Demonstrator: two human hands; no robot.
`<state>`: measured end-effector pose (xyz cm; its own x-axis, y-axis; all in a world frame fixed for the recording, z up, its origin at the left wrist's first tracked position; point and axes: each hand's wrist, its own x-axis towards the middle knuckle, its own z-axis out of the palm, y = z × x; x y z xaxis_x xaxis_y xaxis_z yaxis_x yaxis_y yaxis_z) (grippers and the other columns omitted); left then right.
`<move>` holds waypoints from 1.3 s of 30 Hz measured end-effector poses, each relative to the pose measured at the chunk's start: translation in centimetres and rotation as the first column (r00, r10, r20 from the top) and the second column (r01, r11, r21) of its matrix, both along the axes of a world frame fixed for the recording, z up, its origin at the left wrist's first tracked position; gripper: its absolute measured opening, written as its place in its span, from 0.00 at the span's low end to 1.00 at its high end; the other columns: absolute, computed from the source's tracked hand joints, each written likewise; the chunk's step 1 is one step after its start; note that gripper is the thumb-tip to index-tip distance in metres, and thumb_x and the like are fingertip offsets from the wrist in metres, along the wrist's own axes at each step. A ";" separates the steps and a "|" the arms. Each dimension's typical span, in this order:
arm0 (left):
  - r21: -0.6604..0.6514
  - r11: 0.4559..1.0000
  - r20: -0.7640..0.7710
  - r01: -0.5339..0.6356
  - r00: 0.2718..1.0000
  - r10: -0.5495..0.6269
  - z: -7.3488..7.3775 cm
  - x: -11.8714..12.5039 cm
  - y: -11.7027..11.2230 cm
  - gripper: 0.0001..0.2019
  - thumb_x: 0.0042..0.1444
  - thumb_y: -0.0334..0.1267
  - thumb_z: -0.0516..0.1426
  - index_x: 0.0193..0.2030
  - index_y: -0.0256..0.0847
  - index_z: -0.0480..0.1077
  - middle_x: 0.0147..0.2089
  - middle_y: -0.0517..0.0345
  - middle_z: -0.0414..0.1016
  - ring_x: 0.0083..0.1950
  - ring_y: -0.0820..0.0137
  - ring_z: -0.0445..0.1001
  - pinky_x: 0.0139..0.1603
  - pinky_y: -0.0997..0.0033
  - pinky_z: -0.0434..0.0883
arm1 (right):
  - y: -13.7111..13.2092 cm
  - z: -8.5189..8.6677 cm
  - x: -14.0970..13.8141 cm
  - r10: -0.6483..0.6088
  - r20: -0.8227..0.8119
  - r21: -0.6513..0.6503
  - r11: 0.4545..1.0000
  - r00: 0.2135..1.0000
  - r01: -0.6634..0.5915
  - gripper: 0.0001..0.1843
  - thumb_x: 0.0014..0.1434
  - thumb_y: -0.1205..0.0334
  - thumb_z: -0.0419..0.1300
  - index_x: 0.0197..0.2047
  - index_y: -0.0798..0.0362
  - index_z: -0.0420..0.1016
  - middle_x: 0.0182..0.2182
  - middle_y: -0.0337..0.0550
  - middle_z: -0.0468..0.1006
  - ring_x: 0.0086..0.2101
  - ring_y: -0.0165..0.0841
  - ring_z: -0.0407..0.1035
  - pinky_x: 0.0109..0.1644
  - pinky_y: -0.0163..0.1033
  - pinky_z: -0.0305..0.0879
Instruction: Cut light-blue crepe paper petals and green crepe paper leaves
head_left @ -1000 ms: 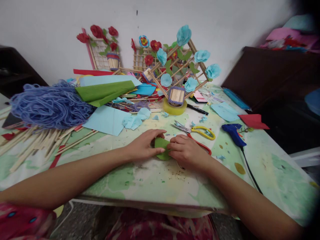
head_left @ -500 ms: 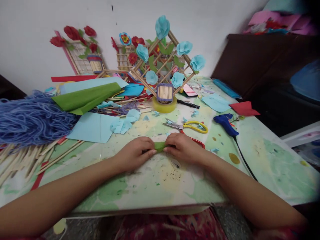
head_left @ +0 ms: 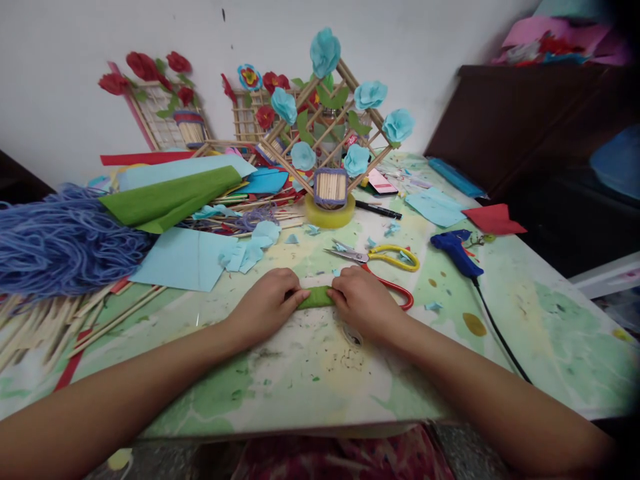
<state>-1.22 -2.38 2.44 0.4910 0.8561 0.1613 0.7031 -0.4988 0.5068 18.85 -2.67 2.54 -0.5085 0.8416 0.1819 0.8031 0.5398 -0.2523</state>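
The green paper is showing as a narrow strip now, where a second ago it was lying broader and flatter under the fingers, and both hands are sitting closer together on it. The left hand is pinching its left end with curled fingers; the right hand is gripping the right end, knuckles up. The strip is resting on the table, near its front edge, between the two hands. Red scissors are lying just beside the right hand, with yellow scissors behind them. A glue gun is lying farther right. A blue sheet and yarn are lying to the left.
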 end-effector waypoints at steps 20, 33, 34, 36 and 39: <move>0.195 0.952 0.106 0.236 0.960 -0.260 -0.2 -1.0 -0.3 0.14 0.45 0.19 0.48 0.30 0.42 0.69 0.36 0.60 0.75 0.40 0.71 0.71 0.46 0.67 0.65 | 0.5 1.4 1.6 0.420 -0.078 0.050 0.907 0.904 -0.417 0.07 0.51 0.66 0.59 0.36 0.54 0.72 0.39 0.46 0.70 0.40 0.36 0.61 0.45 0.41 0.54; 0.080 0.947 -0.145 0.310 0.944 -0.297 1.6 -0.4 -1.8 0.15 0.45 0.41 0.58 0.41 0.40 0.70 0.51 0.50 0.67 0.54 0.57 0.62 0.55 0.53 0.56 | 0.4 1.1 1.8 0.461 -0.048 0.001 0.887 0.886 -0.461 0.07 0.54 0.69 0.53 0.29 0.54 0.72 0.30 0.44 0.71 0.35 0.33 0.62 0.40 0.38 0.55; 0.089 0.955 -0.141 0.284 0.952 -0.270 1.5 -0.4 -1.8 0.13 0.49 0.43 0.57 0.41 0.41 0.71 0.50 0.51 0.68 0.54 0.58 0.62 0.55 0.53 0.56 | 0.4 1.1 1.8 0.458 -0.061 -0.008 0.888 0.887 -0.459 0.06 0.55 0.68 0.54 0.29 0.55 0.72 0.30 0.44 0.71 0.34 0.33 0.62 0.39 0.38 0.55; 0.107 0.970 -0.121 0.218 0.971 -0.205 1.1 -0.4 -1.8 0.10 0.55 0.42 0.52 0.38 0.43 0.72 0.48 0.53 0.69 0.52 0.60 0.63 0.54 0.54 0.56 | 0.4 1.1 1.8 0.450 -0.099 -0.032 0.890 0.888 -0.455 0.09 0.57 0.62 0.54 0.29 0.55 0.71 0.30 0.45 0.71 0.34 0.33 0.62 0.38 0.37 0.55; 0.092 0.984 -0.076 0.152 0.987 -0.145 0.4 -0.5 -1.6 0.10 0.57 0.40 0.51 0.35 0.44 0.73 0.45 0.55 0.70 0.49 0.63 0.65 0.52 0.56 0.58 | 0.5 0.8 1.5 0.388 -0.169 -0.078 0.911 0.906 -0.405 0.16 0.61 0.56 0.52 0.27 0.56 0.71 0.28 0.43 0.70 0.32 0.30 0.61 0.35 0.35 0.53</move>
<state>-1.69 -3.94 2.88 0.6242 0.7548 0.2014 0.6491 -0.6446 0.4038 20.40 -2.16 3.34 -0.7790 0.5946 0.1992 0.4780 0.7686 -0.4252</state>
